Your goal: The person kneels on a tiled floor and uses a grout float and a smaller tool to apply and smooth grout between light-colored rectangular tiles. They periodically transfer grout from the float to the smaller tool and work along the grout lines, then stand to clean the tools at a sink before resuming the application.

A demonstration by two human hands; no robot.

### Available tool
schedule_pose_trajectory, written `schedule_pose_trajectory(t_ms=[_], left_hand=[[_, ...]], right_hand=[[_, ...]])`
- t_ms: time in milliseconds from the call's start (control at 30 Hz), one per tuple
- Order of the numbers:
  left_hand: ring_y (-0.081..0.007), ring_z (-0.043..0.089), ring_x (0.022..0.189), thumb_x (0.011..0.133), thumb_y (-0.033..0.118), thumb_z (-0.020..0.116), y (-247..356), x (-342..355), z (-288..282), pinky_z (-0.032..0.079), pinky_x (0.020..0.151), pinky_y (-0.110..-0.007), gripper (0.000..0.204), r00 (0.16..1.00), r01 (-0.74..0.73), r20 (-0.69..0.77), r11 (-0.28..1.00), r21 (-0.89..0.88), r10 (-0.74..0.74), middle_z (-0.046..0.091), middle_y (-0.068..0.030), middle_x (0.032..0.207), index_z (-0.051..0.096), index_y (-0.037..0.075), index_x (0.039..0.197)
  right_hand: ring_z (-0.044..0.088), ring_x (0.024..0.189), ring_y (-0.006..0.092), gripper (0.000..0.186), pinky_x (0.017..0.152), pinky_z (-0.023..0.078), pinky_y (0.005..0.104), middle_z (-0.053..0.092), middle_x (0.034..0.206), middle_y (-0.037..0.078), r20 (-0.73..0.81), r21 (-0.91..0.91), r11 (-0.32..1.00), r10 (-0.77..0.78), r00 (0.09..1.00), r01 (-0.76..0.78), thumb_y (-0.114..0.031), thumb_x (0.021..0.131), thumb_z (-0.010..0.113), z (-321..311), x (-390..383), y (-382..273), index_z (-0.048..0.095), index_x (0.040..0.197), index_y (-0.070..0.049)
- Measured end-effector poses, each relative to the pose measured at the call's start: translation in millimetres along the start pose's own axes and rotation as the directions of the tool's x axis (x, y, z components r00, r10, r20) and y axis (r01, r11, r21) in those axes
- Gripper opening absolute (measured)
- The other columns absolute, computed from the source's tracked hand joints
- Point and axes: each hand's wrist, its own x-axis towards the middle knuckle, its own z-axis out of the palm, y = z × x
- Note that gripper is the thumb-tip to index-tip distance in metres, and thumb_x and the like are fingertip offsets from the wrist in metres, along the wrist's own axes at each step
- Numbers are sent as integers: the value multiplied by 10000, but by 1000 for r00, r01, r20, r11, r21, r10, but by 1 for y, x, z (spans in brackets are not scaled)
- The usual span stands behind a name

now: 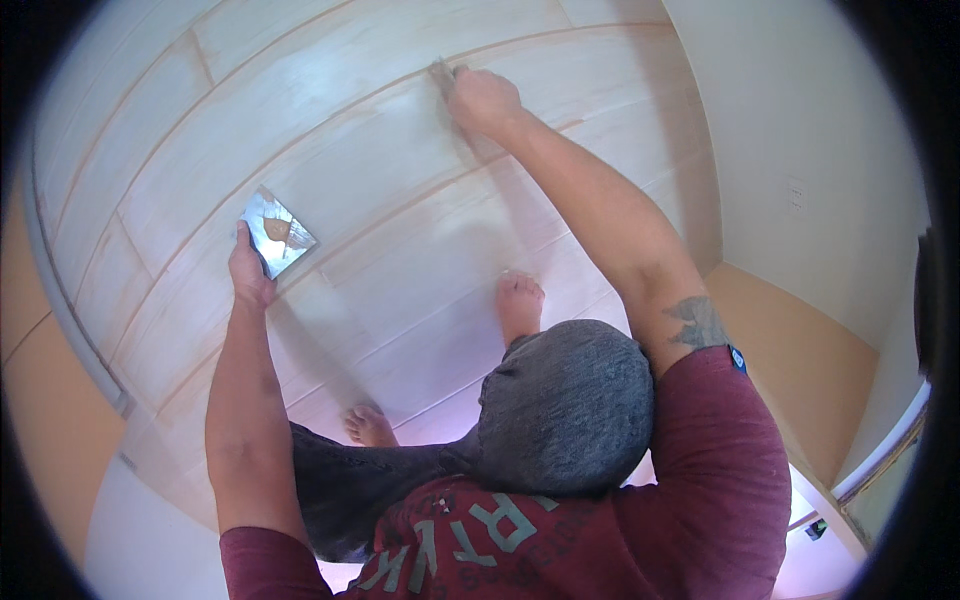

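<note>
A maroon shirt (715, 440) with pale lettering lies nearest, spreading along the bottom from about seven o'clock to four.

At the far left, towards half past eight, a tan surface (50, 390) curves along the rim. Beside it runs a grey strip (57, 250), the border of the pale floor (420, 270), which is marked with long brown seams and a few short cross-seams.

At nine o'clock the left hand (250, 268) is closed on the edge of a shiny metal plate (293, 250), thumb along the near side; the other fingers are mostly hidden. The plate points its corners roughly up and down, between nine and ten o'clock, and carries a lump of brown paste (277, 230).

The bare left foot (368, 426) shows on the floor at half past seven.

Just before twelve o'clock is a small scraper (443, 78), its end at a brown seam; whether it touches the floor I cannot tell. The right hand (485, 102), at twelve, is wrapped round it in a fist.

The bare right foot (520, 300) rests close to the centre, and a knee in dark grey trousers (565, 410) rises towards five o'clock. Just past three, a dark tattoo (697, 322) marks the right arm. A white wall (800, 120) fills two o'clock, with a tan panel (810, 350) below it.
</note>
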Motion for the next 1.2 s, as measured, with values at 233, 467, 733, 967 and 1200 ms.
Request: schedule_pose_trajectory(t_ms=[233, 467, 733, 967, 1200], left_hand=[[-232, 668, 1096, 1097, 422, 495, 3, -3, -7, 545, 965, -407, 530, 1000, 4, 5, 1000, -1, -4, 660, -98, 1274, 563, -26, 1371], [-230, 662, 1104, 1102, 403, 494, 4, -1, -18, 543, 965, -403, 522, 1000, 21, -3, 1000, -13, -21, 652, -99, 1278, 557, -40, 1370], [-230, 669, 1075, 1093, 411, 513, 3, 5, -31, 546, 949, -394, 527, 1000, 28, 2, 999, -29, -28, 661, -96, 1246, 572, -46, 1348], [-212, 665, 1050, 1083, 416, 531, -1, 16, -45, 540, 912, -376, 539, 1000, -15, -11, 999, -35, 15, 671, -95, 1188, 592, -70, 1310], [-243, 670, 1107, 1097, 436, 488, 3, 8, -45, 550, 965, -395, 555, 1000, 6, -31, 1000, -3, -6, 675, -118, 1238, 563, -47, 1361]], right_hand=[[735, 993, 364, 280, 923, 562, 485, 766, 1006, 180, 124, -274, 893, -335, 934, 357, -234, 899, 586, 25, 13, -67, 767, 984, -38], [731, 1014, 340, 310, 891, 580, 484, 762, 1084, 142, -83, -136, 967, -227, 970, 215, -207, 871, 601, -18, 61, -18, 765, 1132, -170], [730, 931, 369, 294, 816, 580, 510, 758, 1034, 163, 11, -222, 917, -336, 942, 330, -245, 849, 611, 16, 32, -5, 766, 1086, -165], [700, 960, 415, 308, 858, 546, 520, 734, 1013, 218, 191, 11, 966, -254, 948, 257, -268, 884, 605, 17, -84, 18, 745, 1093, -91], [705, 1050, 356, 381, 918, 535, 440, 729, 1112, 229, 154, 470, 840, 222, 963, -269, -169, 921, 538, 21, -216, 87, 708, 1248, -75]])
